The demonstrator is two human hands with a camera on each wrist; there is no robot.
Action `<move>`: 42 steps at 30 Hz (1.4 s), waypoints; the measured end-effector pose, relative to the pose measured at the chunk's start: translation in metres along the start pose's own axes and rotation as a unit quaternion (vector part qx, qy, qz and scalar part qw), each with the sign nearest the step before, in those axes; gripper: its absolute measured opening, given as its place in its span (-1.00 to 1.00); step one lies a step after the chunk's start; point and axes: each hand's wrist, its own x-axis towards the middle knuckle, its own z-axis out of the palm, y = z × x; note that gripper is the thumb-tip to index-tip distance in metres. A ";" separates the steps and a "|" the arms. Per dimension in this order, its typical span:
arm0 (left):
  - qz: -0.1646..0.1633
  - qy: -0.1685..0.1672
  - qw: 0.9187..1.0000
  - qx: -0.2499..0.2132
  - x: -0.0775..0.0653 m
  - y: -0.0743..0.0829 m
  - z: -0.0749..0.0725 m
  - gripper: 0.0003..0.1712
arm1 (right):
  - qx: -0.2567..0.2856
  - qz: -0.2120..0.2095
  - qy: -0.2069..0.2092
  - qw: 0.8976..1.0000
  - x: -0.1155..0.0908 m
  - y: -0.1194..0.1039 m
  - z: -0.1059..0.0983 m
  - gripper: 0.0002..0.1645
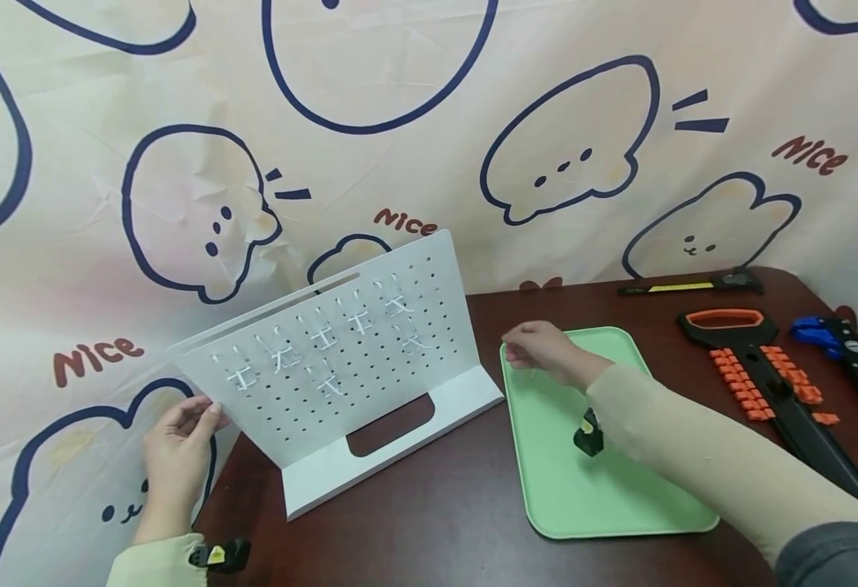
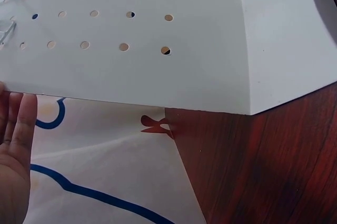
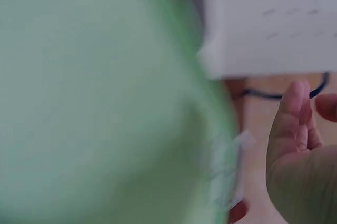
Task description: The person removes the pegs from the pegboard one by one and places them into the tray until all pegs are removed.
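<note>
A white pegboard stand (image 1: 370, 383) leans back on the table, with several white wire hooks (image 1: 283, 355) fitted in its upper holes. My left hand (image 1: 178, 456) grips the board's left edge, the thumb in front. In the left wrist view its fingers (image 2: 23, 124) show below that edge. My right hand (image 1: 546, 352) is over the far left corner of a light green tray (image 1: 619, 489), beside the board's right end. In the right wrist view, a gap separates the thumb from the other fingers, with nothing visible between them. Small whitish pieces (image 3: 221, 171), blurred, lie by the tray's edge.
Right of the tray lies a black and orange tool (image 1: 781, 383) bordered by small orange pieces. A blue and black plier-like tool (image 1: 850, 350) is at the far right. Near the back edge lies a black and yellow utility knife (image 1: 693, 285). A printed cloth (image 1: 399, 171) hangs behind the table.
</note>
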 end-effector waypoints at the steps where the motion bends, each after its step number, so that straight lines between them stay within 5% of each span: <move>1: 0.000 0.001 1.000 0.002 -0.001 0.000 0.000 -0.74 | 0.018 -0.004 -0.014 1.000 0.000 -0.007 0.004 -0.59; 7: 0.011 -0.002 1.000 -0.015 -0.003 0.003 0.002 -0.74 | 0.043 -0.016 -0.069 0.997 -0.003 -0.041 0.026 -0.56; 18: 0.044 -0.015 0.999 -0.014 -0.006 0.001 0.002 -0.70 | 0.038 -0.005 -0.104 0.994 -0.009 -0.059 0.046 -0.54; 34: 0.053 0.010 0.998 -0.040 -0.007 -0.006 0.005 -0.70 | 0.235 0.004 -0.125 0.964 -0.007 -0.097 0.094 -0.62; 42: 0.033 -0.002 0.998 -0.050 -0.007 -0.005 0.004 -0.70 | 0.182 0.013 -0.119 0.976 -0.010 -0.108 0.105 -0.68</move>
